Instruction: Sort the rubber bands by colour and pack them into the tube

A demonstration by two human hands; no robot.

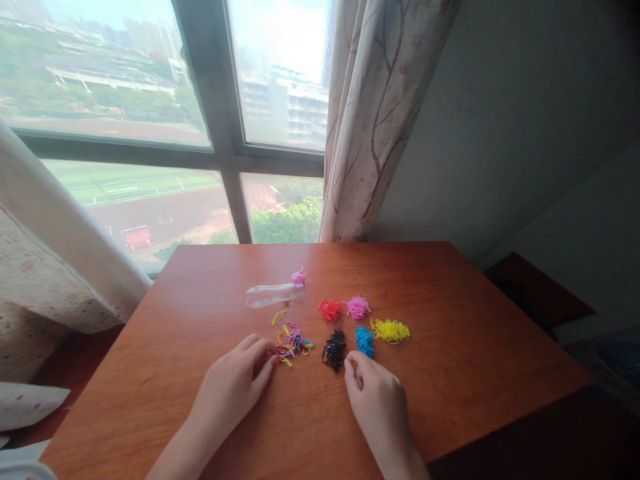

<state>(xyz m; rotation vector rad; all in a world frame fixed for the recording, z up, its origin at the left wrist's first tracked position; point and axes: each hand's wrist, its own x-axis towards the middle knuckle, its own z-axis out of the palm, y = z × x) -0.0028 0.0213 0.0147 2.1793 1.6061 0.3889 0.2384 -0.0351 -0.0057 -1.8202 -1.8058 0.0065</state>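
Note:
My left hand [240,373] rests at the left edge of a mixed heap of small coloured rubber bands [296,342]. Its fingers are curled, thumb and forefinger close together at the bands; what they pinch is hidden. Closed at the fingertips, my right hand [377,393] is between a black pile of bands [335,351] and a blue pile of bands [365,341], just in front of them. Whether it holds anything is too small to tell. Behind these lie a red pile [330,311], a pink pile [358,307] and a yellow pile [391,331].
A clear plastic container [273,295] lies on its side behind the mixed heap, with a pink cap [299,277] at its right end. All this is on a brown wooden table [475,347]. A window [233,153] and curtains [373,127] stand beyond the far edge.

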